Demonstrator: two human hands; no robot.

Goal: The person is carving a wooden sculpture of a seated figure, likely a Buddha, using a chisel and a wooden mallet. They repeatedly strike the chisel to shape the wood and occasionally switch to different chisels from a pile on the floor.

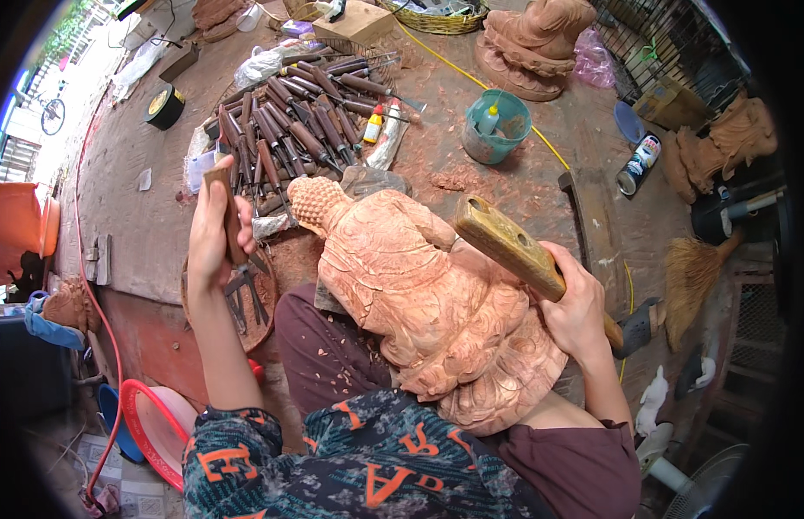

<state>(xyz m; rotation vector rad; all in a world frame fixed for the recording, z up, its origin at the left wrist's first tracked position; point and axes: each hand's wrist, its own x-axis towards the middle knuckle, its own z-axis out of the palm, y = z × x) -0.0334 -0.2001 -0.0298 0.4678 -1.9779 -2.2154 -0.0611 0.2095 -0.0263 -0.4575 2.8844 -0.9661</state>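
A carved reddish-wood statue (402,285) lies tilted across my lap, its knobbly curled head at the upper left and draped folds over its body. My left hand (213,229) is raised to the left of the head, wrapped round the brown wooden handle of a chisel (222,203); its blade is hard to make out. My right hand (579,298) grips a thick yellowish wooden mallet (506,245), which reaches over the statue's right side. Wood chips lie on my trouser leg (328,350).
Beyond the statue is a big heap of wooden-handled carving tools (285,130), with a small yellow bottle (373,124) beside it. A teal bucket (497,130), a spray can (639,164) and another carving (532,48) stand farther off. A red-rimmed basin (156,432) is at lower left.
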